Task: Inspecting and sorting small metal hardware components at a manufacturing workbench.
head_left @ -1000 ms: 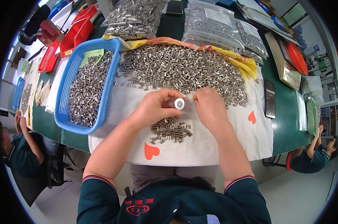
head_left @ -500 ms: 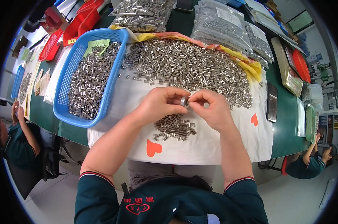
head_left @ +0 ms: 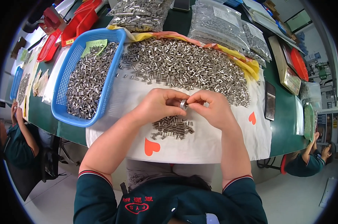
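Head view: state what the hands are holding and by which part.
Both hands, left hand and right hand, pinch one small silver metal ring between their fingertips, by its rim, above the small pile of metal sleeves. The exact grip is partly hidden.

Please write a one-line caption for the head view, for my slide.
Both hands, left hand and right hand, pinch one small metal sleeve above a white cloth.

On the green table [head_left: 284, 127] in front of you sit a blue basket [head_left: 66, 74] of metal sleeves, red trays [head_left: 70, 22] behind it, clear bags [head_left: 219, 22] of parts at the far edge, and a dark phone [head_left: 270, 100] to your right.
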Available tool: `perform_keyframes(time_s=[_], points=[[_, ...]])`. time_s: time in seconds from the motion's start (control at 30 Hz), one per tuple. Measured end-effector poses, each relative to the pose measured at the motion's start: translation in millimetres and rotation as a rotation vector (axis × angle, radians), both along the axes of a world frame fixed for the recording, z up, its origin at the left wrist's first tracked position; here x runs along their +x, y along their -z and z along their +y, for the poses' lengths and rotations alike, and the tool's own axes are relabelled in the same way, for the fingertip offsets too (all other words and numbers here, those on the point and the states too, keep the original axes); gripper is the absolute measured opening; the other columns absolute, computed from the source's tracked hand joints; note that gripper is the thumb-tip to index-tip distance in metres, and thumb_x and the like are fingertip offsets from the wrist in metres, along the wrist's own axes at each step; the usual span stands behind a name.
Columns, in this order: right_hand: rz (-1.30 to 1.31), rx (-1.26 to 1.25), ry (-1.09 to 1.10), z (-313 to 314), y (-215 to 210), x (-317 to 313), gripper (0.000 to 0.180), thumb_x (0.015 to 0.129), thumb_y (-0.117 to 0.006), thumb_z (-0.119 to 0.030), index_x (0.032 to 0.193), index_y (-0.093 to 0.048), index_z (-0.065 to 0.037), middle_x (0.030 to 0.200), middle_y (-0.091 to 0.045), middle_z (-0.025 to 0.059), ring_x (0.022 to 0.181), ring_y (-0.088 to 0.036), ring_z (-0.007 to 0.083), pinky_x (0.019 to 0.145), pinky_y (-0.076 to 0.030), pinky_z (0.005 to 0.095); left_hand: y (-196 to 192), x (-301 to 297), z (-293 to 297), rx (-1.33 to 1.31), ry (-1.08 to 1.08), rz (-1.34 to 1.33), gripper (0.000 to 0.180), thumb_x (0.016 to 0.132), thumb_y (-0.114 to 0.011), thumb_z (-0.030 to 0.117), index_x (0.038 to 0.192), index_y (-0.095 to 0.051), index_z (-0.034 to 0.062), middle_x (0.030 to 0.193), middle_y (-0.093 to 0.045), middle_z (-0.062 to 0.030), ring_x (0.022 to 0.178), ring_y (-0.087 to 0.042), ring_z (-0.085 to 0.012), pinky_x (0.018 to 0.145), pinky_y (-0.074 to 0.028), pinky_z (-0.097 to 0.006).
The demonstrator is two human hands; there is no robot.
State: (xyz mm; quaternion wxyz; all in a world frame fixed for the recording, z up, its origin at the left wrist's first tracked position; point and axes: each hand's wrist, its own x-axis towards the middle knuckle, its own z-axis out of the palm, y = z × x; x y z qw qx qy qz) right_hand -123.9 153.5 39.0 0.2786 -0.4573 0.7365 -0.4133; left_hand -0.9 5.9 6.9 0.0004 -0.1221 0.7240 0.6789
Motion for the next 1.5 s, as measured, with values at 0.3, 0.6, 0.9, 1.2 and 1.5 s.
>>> perform_keyframes(time_s=[0.3,0.6,0.9,1.2,1.5], points=[[-0.03,-0.054,0.334,7,4,-27,0.01,0.076,-0.06,-0.011,0.081,-0.061,-0.002,0.068,-0.058,0.0009,0.06,-0.051,0.0063,0.057,-0.041,0.0208,-8,3,2,-0.135,0.087,0.111,0.039,0.066,-0.074,0.007,0.102,-0.061,0.004,0.081,-0.061,0.0008,0.07,-0.053,-0.0042,0.062,-0.044,-0.021],[0.619,0.185,0.324,-1,29,-20,0.006,0.071,-0.06,-0.01,0.076,-0.061,-0.006,0.073,-0.058,0.0091,0.073,-0.055,0.0262,0.067,-0.044,0.0362,-5,4,5,-0.278,0.317,0.122,0.042,0.066,-0.074,0.018,0.104,-0.06,0.0067,0.084,-0.063,-0.0059,0.075,-0.058,-0.012,0.068,-0.046,-0.025],[0.695,0.16,0.252,-1,25,-14,0.004,0.072,-0.058,-0.008,0.074,-0.06,-0.005,0.078,-0.056,0.0098,0.078,-0.054,0.0266,0.071,-0.043,0.0364,6,0,1,0.056,0.041,0.056,0.04,0.068,-0.072,0.006,0.105,-0.059,0.0048,0.079,-0.059,0.0005,0.074,-0.054,-0.0057,0.069,-0.046,-0.021],[0.0,-0.123,0.089,-5,7,3,0.009,0.073,-0.061,-0.002,0.082,-0.062,-0.002,0.08,-0.062,0.0018,0.072,-0.054,0.0077,0.066,-0.043,0.0216,8,-3,-1,0.267,-0.091,0.095,0.038,0.07,-0.066,-0.004,0.105,-0.053,-0.0023,0.095,-0.058,-0.0047,0.084,-0.057,-0.0093,0.074,-0.049,-0.023],[0.409,-0.185,0.103,-8,15,14,0.009,0.069,-0.062,-0.001,0.077,-0.06,-0.001,0.075,-0.061,0.0048,0.069,-0.057,0.0129,0.063,-0.045,0.0246,6,-4,1,0.152,-0.123,0.034,0.035,0.071,-0.068,0.0,0.104,-0.056,-0.0018,0.083,-0.059,-0.0017,0.073,-0.055,-0.0065,0.068,-0.047,-0.019]])
